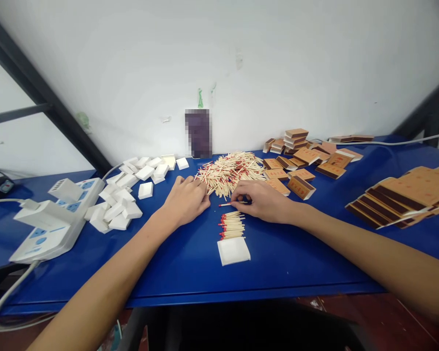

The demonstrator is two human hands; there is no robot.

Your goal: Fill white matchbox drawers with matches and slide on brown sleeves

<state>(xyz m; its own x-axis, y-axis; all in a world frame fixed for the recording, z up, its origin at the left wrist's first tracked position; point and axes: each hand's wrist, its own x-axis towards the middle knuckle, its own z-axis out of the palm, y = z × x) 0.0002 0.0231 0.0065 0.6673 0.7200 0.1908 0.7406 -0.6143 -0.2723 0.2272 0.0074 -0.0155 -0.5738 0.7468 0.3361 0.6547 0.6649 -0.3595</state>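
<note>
My right hand (254, 200) pinches a match (225, 204) between thumb and fingertips, its red head pointing left just above the blue tabletop. Below it, a neat row of matches (232, 225) lies with the heads to the left. A white tray-like matchbox part (234, 251) sits directly under that row, nearer the table's front edge. My left hand (189, 197) rests knuckles up at the left side of a loose heap of matches (230, 171). Its fingers are curled closed, and whatever may be inside them is hidden.
White inner matchbox trays (145, 190) are piled at left beside a power strip (60, 219) with plugged-in chargers. Orange-brown matchbox sleeves (302, 187) lie scattered at right, with flattened, overlapping ones (406, 195) farther right. A pixelated dark object (198, 132) leans on the wall.
</note>
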